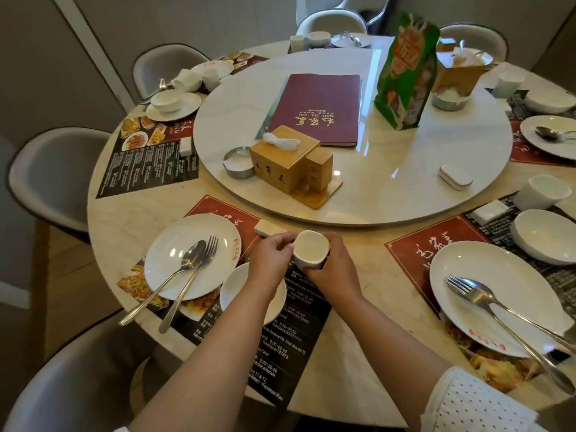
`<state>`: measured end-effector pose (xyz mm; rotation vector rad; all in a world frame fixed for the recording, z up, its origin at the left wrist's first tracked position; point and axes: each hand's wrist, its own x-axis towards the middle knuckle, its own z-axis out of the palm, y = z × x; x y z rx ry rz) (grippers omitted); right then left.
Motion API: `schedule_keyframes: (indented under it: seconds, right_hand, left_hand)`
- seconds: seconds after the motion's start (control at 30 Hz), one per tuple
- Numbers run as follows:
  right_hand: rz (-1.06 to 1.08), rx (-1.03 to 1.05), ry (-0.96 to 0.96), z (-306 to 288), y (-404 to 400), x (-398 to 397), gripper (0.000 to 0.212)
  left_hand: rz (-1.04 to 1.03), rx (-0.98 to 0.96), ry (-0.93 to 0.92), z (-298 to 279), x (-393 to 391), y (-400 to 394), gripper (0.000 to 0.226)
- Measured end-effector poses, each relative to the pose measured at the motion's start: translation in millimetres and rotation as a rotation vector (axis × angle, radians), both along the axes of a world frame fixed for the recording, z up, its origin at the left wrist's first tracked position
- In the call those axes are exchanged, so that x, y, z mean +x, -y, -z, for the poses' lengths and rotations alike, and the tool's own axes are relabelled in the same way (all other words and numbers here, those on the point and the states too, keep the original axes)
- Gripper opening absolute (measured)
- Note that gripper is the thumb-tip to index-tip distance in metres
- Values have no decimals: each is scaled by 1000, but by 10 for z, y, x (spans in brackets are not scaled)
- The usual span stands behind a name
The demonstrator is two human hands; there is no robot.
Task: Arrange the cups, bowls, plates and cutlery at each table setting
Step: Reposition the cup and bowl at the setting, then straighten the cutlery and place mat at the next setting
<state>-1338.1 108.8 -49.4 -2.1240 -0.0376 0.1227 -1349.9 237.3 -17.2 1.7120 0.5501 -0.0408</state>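
Both hands hold one small white cup (310,249) between them, upright with its mouth open to the camera; the left hand (270,264) curls its grip round the cup's left wall, thumb near the rim, and the right hand (331,267) wraps its grip round the right wall and base; whether the cup rests on the placemat (290,332) beneath it or is held just off it cannot be told; directly under the left wrist sits a white bowl (237,291), partly hidden by the forearm; left of that grip lies a white plate (174,244) with a spoon (174,272) and a fork (194,272) crossing on it, their handles running out over the edge of the round bench (131,232); just beyond the left fingers lies a small white rest (265,227) (its far end clear of the hand); farther beyond both hands, on the white turntable (389,169), stand a wooden tissue box (286,160), a metal ashtray (235,165) beside it and a purple menu (318,110); well to the right of the right grip is another setting, a plate (467,275) carrying a fork and spoon, with a bowl (542,235) and a cup (542,191) past it.
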Motion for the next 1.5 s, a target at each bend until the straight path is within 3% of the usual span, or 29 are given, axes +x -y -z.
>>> schedule_keyframes:
  seconds: [0.23, 0.4, 0.83, 1.5]
  right_hand:
    - [45, -15, -14, 50, -56, -62, 77]
    - [228, 14, -108, 47, -100, -304, 87]
    - [633, 87, -17, -27, -811, -1616, 23]
    - [572, 219, 33, -174, -1395, -2982, 21]
  left_hand:
    - [44, 5, 10, -19, -78, -71, 35]
    - [55, -84, 66, -65, -230, -329, 29]
    - [203, -163, 69, -195, -979, -1292, 24]
    - [202, -221, 60, -270, -2450, -1704, 22]
